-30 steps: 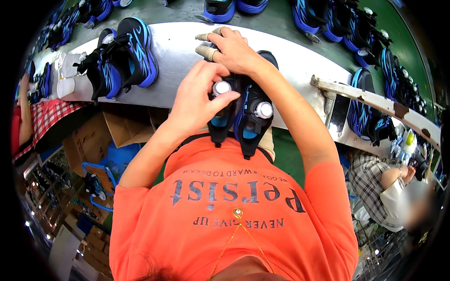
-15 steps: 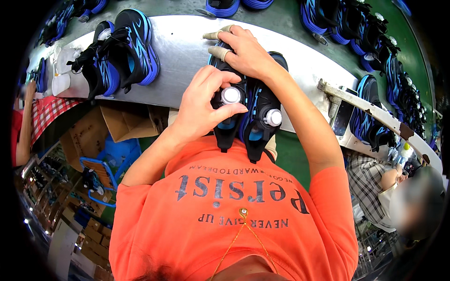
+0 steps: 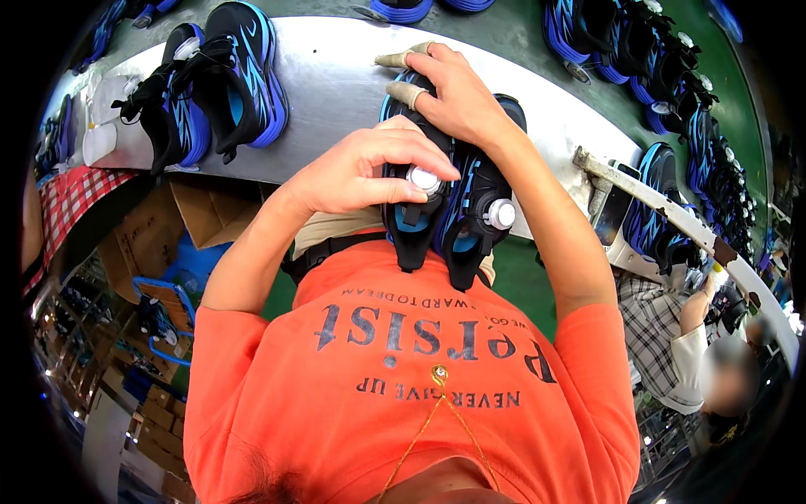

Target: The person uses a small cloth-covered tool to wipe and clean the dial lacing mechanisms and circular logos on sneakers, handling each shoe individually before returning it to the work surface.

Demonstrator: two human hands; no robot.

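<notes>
A pair of black and blue shoes (image 3: 460, 220) is held side by side in front of my chest, heels toward me. Each tongue carries a round white dial. My left hand (image 3: 361, 172) pinches the dial (image 3: 424, 179) of the left shoe with its fingertips. My right hand (image 3: 449, 97) lies over the toes of both shoes and grips them; two of its fingers wear beige finger covers. The right shoe's dial (image 3: 501, 213) is free.
A grey conveyor table (image 3: 336, 92) runs across the top. Another black and blue pair (image 3: 210, 84) stands on it at the left. More shoes (image 3: 663, 67) line the far side at the right. A person in a checked shirt (image 3: 663, 336) works at the right; cardboard boxes (image 3: 201, 218) lie below the table.
The pair has moved slightly toward my chest. My left hand's fingers have shifted around the left shoe's dial. My right hand keeps its grip on the toes.
</notes>
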